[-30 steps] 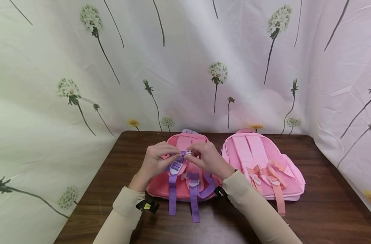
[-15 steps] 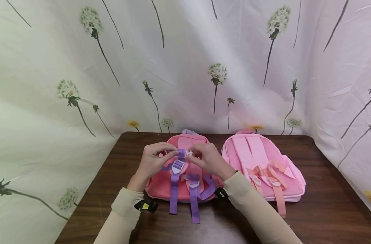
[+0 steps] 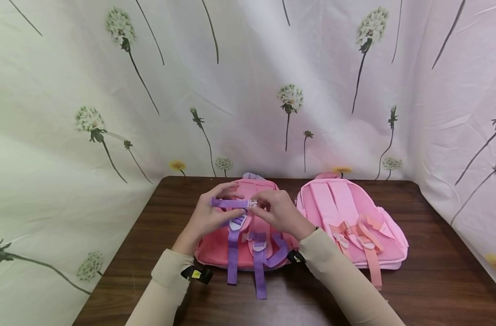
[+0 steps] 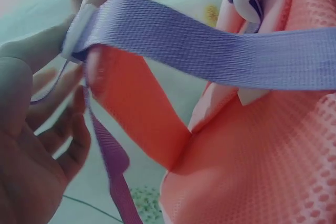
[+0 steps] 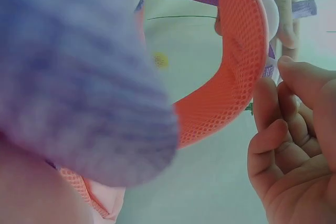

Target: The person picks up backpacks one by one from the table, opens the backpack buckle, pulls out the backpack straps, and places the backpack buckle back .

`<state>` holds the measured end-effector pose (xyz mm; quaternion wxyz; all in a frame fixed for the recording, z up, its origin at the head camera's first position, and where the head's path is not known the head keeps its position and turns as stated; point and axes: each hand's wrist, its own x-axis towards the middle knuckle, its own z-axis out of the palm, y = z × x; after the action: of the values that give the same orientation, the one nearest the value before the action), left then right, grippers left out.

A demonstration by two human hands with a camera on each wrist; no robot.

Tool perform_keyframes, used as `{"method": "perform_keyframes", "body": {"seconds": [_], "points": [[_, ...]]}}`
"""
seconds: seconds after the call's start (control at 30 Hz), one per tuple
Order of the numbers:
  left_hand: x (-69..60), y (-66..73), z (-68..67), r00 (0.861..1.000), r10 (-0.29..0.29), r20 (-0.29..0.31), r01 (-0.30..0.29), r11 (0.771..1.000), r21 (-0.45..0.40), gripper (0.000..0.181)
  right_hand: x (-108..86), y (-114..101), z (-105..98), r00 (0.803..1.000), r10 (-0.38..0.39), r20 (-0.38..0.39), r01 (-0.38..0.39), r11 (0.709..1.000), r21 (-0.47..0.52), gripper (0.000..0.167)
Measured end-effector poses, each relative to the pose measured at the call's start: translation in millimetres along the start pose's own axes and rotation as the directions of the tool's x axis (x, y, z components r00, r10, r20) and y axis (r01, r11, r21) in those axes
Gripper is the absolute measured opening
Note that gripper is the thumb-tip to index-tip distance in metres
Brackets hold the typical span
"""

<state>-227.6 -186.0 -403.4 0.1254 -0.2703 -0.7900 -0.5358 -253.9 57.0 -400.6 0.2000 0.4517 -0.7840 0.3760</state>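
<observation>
In the head view, my right hand pinches a small white buckle on a purple strap. From there the strap runs left across the front of my left hand. My left thumb and fingers stand apart around it, with the thumb tip beside the buckle. Just below is a white strap adjuster on a raised shoulder strap of the coral-pink backpack. The left wrist view shows my left thumb by a white slider and a purple webbing strap. Right fingertips partly hide the buckle.
A second, light pink backpack lies to the right with peach straps. Both rest on a dark wood table. A second purple strap hangs over the front. A dandelion-print cloth rises behind.
My left fingers have gone from pinching the purple strap to standing apart around it. The strap now stretches straight out to the left. My right hand stays at the buckle.
</observation>
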Motion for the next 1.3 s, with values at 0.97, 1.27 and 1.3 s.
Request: {"method": "perform_keyframes", "body": {"seconds": [0.97,1.27,1.3], "points": [[10.3,4.5,19.4,0.99,-0.143,0.011,0.139,0.976,0.168,0.024,-0.8,-1.5,-3.1,0.999,-0.045,-0.012,0.045,0.999,0.012,0.01],[9.9,3.8,17.5,0.985,-0.174,0.0,0.171,0.97,0.173,0.025,-0.8,-1.2,-2.6,1.0,-0.025,0.001,0.025,1.0,0.009,0.011],[9.9,3.8,17.4,0.984,-0.177,0.0,0.174,0.969,0.175,0.025,-1.0,-1.3,-2.6,1.0,-0.022,0.0,0.022,1.0,0.007,0.011]]}}
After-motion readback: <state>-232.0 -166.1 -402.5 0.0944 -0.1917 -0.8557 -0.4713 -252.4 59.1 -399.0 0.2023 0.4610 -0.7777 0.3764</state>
